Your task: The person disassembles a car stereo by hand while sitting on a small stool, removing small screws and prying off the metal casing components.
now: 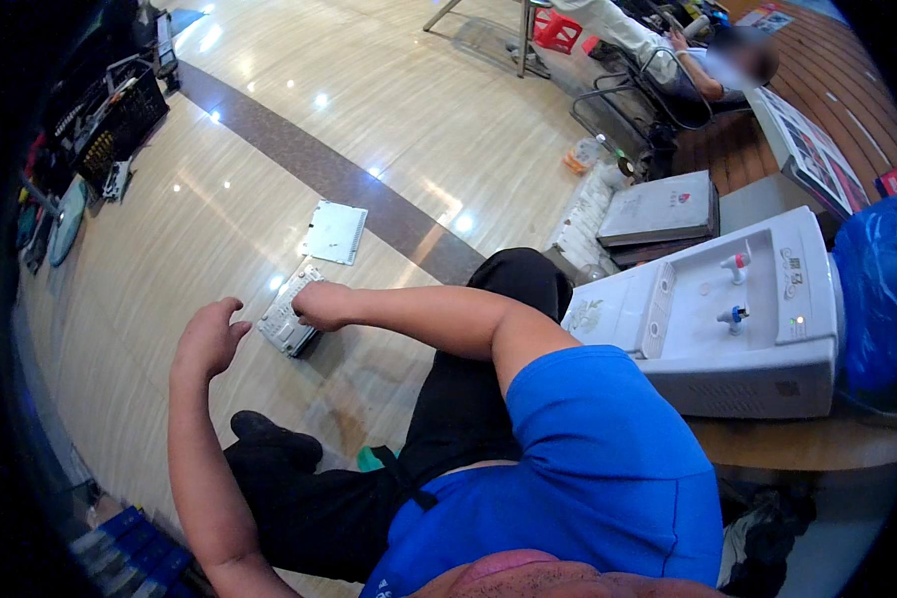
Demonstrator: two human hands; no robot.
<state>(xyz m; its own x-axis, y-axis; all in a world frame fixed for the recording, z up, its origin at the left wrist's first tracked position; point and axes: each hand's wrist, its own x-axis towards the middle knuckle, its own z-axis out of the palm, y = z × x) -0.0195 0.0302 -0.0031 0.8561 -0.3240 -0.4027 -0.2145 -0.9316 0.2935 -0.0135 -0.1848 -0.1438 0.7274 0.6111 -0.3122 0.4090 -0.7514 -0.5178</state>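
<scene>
A small white box-shaped device (287, 324) with a detailed, uneven upper face sits on the tiled floor in front of me. My right hand (324, 305) is over its right side, fingers curled down toward it; whatever they grip, if anything, is hidden. Just left of the device, my left hand (209, 337) is raised with thumb and fingers apart, holding nothing. Beyond the device lies a flat white panel (335, 232) on the floor, apart from both hands.
On my right stands a white water dispenser (708, 309) beside a blue plastic bag (879, 289). Large flat books or boxes (658, 209) lie behind it. A black crate (120, 120) with tools stands far left. Another person reclines in a chair (648, 85) at far right, near a red stool (556, 32).
</scene>
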